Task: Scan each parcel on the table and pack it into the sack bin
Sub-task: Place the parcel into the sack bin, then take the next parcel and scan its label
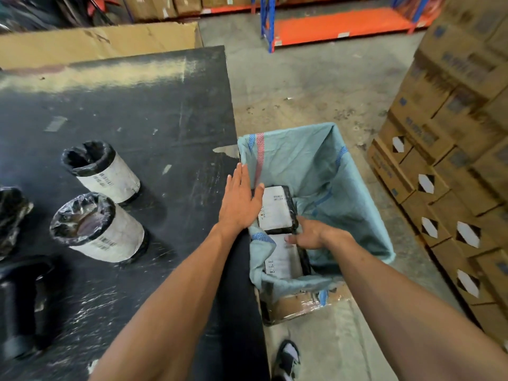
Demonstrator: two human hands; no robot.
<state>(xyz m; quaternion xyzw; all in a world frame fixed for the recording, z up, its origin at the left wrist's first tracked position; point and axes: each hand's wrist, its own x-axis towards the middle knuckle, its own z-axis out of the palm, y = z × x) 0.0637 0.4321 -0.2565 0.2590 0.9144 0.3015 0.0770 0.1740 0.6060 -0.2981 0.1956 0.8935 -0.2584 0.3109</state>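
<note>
Beside the black table (137,105) stands the sack bin (343,188), lined with pale blue woven cloth. Two black-wrapped parcels with white labels lie inside it: a far parcel (276,207) and a near parcel (279,259). My right hand (310,235) reaches into the sack and grips the near corner of the far parcel, thumb above and fingers below. My left hand (240,200) lies flat with straight fingers over the table edge and the sack's rim. Two labelled cylindrical parcels, a rear one (105,171) and a front one (101,229), stand on the table at left.
A black handheld scanner (19,303) lies at the table's near left, with a black-wrapped bundle (11,213) above it. Stacked cardboard cartons (453,133) wall off the right side. An orange and blue rack (338,26) stands beyond the concrete floor. My shoe (287,358) shows below.
</note>
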